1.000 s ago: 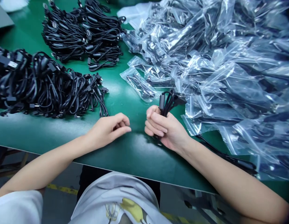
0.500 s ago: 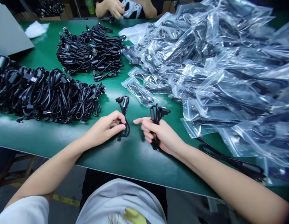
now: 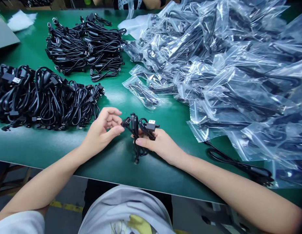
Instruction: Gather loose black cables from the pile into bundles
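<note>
My right hand (image 3: pixel 163 144) grips black coiled cables (image 3: pixel 134 125) above the green tabletop, with the thumb laid across one of them. A block-shaped plug (image 3: pixel 151 126) with a white-and-metal end sticks out above the fingers, and thin cable loops hang below. Just to the left, my left hand (image 3: pixel 106 126) is held with its thumb and fingers apart, nothing between them. Its thumb tip comes close to a dark connector (image 3: pixel 126 122) of the held cables; whether they touch I cannot tell.
A row of bundled black cables (image 3: pixel 48 100) lies at the left, another stack (image 3: pixel 85 48) behind it. Clear zip bags (image 3: pixel 214 71) of cables heap up on the right. One bagged cable (image 3: pixel 142 92) lies mid-table, a loose cable (image 3: pixel 238 162) at right. Someone's forearm (image 3: pixel 152 4) shows across the table.
My right hand has moved left and taken in the cable that was by my left hand. My left hand has let go of it and drawn slightly left.
</note>
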### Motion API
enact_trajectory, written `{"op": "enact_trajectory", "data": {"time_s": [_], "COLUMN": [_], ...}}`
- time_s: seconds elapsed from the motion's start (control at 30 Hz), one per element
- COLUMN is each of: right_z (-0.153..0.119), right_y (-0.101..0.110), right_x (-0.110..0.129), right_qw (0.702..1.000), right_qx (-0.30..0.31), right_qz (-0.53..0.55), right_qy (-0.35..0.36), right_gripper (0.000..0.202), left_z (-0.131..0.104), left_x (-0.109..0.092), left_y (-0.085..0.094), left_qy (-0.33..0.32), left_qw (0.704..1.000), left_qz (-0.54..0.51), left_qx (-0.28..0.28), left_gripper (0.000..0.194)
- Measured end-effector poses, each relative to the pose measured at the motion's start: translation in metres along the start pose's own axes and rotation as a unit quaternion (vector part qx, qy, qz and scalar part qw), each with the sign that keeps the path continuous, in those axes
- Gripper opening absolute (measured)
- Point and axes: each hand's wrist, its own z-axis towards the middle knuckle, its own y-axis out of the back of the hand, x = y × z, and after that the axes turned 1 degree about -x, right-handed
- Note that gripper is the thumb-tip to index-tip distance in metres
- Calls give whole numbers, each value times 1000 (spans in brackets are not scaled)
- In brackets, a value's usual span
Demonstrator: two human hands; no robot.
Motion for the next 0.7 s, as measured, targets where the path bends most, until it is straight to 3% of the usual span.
{"op": "enact_trajectory", "data": {"time_s": [0.1,0.3,0.5,0.7], "right_z": [-1,-2,-1,1], "right_y": [0,1,3,3], "right_x": [1,-3,-4,-2], "right_qw": [1000,1000,1000,1000], "right_qx": [-3,-2,1,-2], "right_qz": [-23,-22,-11,-5], "right_qy": [3,3,-9,-7], "right_gripper": [28,28,31,34], "left_z": [2,4,3,-4], "left_x": [-1,5,3,-5], "left_y": [1,1,1,-2], "left_qy": [45,100,62,-8], "left_qw": [996,983,985,996], "left_qz": [-62,-133,-138,-87], "left_qx": [49,74,78,30], "left_gripper": [27,21,17,18]}}
